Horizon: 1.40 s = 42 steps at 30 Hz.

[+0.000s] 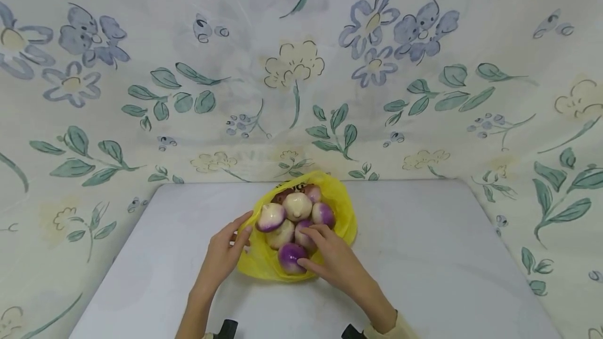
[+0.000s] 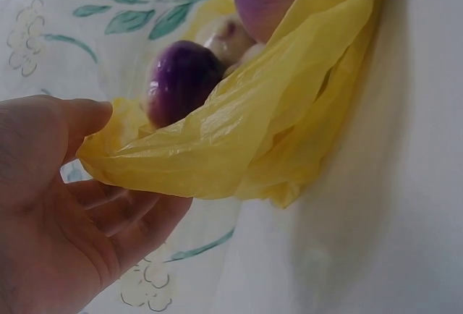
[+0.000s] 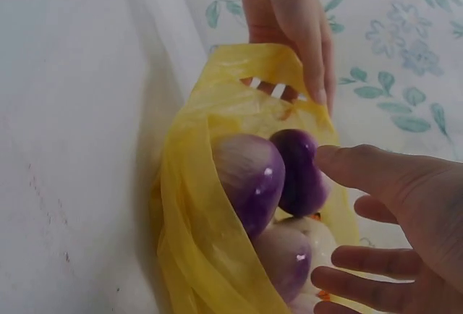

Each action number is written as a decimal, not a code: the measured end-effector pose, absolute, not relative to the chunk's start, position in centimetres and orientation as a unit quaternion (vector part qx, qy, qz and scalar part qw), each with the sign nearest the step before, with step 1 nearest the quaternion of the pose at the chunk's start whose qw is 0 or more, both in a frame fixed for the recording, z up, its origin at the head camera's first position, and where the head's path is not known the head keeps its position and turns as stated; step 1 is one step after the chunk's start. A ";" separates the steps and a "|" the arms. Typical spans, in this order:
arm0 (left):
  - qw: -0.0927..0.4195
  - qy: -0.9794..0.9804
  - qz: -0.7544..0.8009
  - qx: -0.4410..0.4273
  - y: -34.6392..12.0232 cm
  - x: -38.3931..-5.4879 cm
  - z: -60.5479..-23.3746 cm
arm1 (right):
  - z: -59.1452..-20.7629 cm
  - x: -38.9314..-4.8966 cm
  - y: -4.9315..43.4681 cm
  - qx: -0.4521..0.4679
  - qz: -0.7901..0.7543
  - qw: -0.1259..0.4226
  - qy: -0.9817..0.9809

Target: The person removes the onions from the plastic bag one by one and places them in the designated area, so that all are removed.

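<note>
A yellow plastic bag lies on the white table with its mouth spread wide. Several glossy purple-and-white turnips are heaped inside it. At the bag's left rim, my left hand holds the thin plastic between thumb and fingers; the left wrist view shows the thumb over the edge and the fingers beneath. My right hand hovers over the front right of the heap, fingers spread apart. Its thumb tip is right at a deep purple turnip nearest the front.
The white table extends to both sides of the bag. Floral cloth hangs behind the table and along its sides. Dark wrist devices show at the bottom edge of the head view.
</note>
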State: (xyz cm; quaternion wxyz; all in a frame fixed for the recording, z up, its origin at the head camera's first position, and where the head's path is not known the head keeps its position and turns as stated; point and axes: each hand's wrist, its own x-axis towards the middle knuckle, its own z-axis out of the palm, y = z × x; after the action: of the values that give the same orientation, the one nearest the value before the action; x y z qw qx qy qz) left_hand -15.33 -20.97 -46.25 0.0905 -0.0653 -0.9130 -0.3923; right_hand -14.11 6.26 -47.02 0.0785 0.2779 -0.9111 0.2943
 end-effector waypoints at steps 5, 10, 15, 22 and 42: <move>0.082 -0.913 -0.395 -0.055 -21.0 -15.4 -46.2 | -46.7 -13.9 5.5 0.274 0.287 0.051 -0.916; 0.078 -0.913 -0.398 -0.050 -21.0 -15.2 -46.2 | -47.1 -13.7 4.8 0.279 0.272 0.056 -0.919; 0.080 -0.910 -0.403 -0.056 -21.0 -15.3 -46.2 | -47.5 -13.5 4.3 0.278 0.258 0.059 -0.923; 0.065 -0.911 -0.404 -0.044 -21.1 -15.2 -46.2 | -48.3 -13.4 4.0 0.287 0.230 0.067 -0.927; 0.062 -0.913 -0.400 -0.049 -21.3 -15.4 -45.9 | -48.9 -13.5 3.5 0.284 0.199 0.052 -0.936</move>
State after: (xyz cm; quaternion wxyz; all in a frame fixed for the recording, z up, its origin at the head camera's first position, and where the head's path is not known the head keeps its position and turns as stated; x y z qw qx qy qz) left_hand -15.39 -21.34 -45.94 0.0625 -0.0485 -0.9132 -0.3997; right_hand -13.53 3.49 -48.91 0.0524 0.2844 -0.9364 0.1990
